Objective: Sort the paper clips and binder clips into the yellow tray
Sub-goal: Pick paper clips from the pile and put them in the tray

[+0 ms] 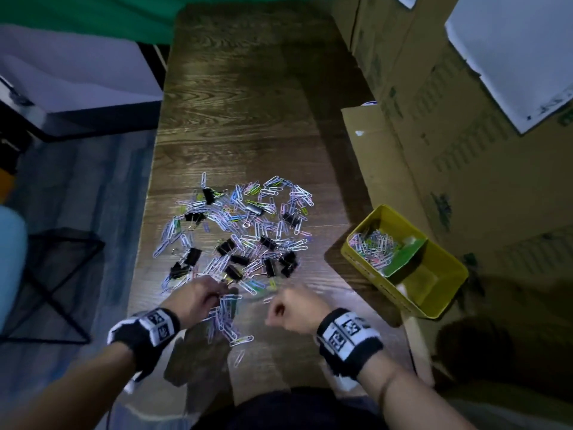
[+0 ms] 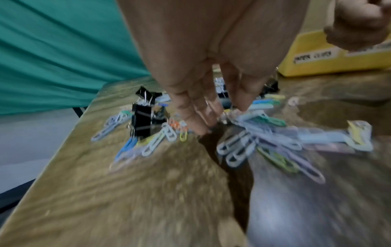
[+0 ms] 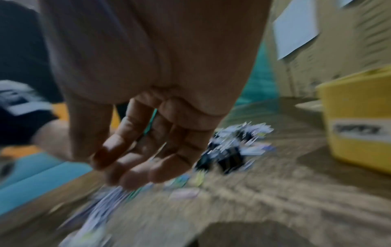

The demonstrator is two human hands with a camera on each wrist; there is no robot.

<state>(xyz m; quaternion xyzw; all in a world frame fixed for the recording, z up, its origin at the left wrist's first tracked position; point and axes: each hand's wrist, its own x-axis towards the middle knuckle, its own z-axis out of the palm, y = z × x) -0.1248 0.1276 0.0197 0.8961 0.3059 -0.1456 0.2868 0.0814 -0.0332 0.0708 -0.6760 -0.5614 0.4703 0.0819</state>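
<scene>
Several coloured paper clips (image 1: 248, 225) and black binder clips (image 1: 192, 256) lie mixed in a heap on the wooden table (image 1: 248, 103). My left hand (image 1: 217, 291) (image 2: 220, 117) reaches down at the heap's near edge. Its fingers are fairly straight and their tips touch the table among the clips. A streak of paper clips (image 1: 226, 321) trails back under it. My right hand (image 1: 279, 308) (image 3: 131, 167) hovers just right of it with curled fingers and nothing visible in them. The yellow tray (image 1: 372, 274) (image 2: 317, 63) (image 3: 355, 150) stands at the right, with paper clips (image 1: 375, 246) behind its green divider (image 1: 409, 256).
Stacked cardboard boxes (image 1: 449, 150) wall off the right side, close behind the tray. The table's left edge (image 1: 145, 231) drops to the floor, where a black wire stand (image 1: 55, 274) sits. A green cloth (image 1: 93, 13) hangs at the back.
</scene>
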